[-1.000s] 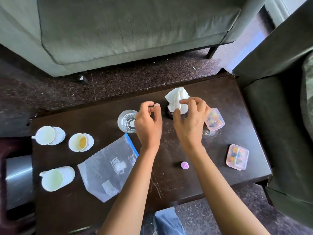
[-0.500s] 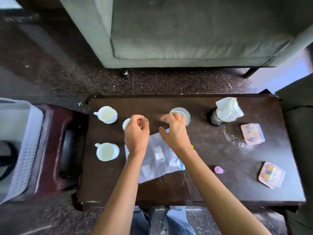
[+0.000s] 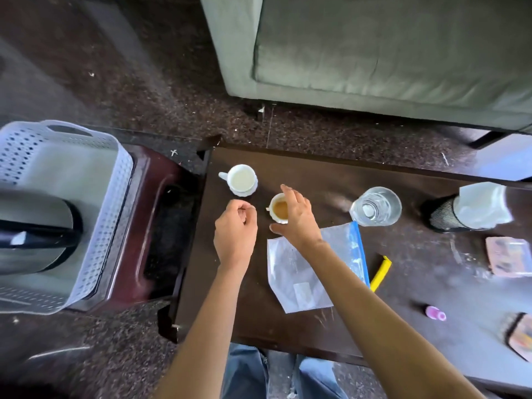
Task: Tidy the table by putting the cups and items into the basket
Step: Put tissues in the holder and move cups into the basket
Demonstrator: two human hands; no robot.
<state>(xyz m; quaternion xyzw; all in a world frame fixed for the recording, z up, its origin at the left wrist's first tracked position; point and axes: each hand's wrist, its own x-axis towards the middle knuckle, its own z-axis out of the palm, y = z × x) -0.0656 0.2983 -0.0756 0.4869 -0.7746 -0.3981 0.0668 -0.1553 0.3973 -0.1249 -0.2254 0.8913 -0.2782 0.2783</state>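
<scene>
Fingers [image 3: 288, 194] of the right hand [image 3: 299, 220] spread wide over the cup with brown liquid [image 3: 279, 210], thumb at its near rim, seemingly about to clasp it from above so nothing spills; the left hand [image 3: 234, 228] hangs curled, holding nothing, beside it; another white cup [image 3: 241, 180] stands just beyond; the basket [image 3: 109, 197] waits on a stool left of the table [image 3: 417, 254], well apart.

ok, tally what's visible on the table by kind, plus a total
white cups: 2
clear glass: 1
zip bag: 1
small plastic boxes: 2
yellow strip: 1
pink cap: 1
tissue holder: 1
Total: 9
</scene>
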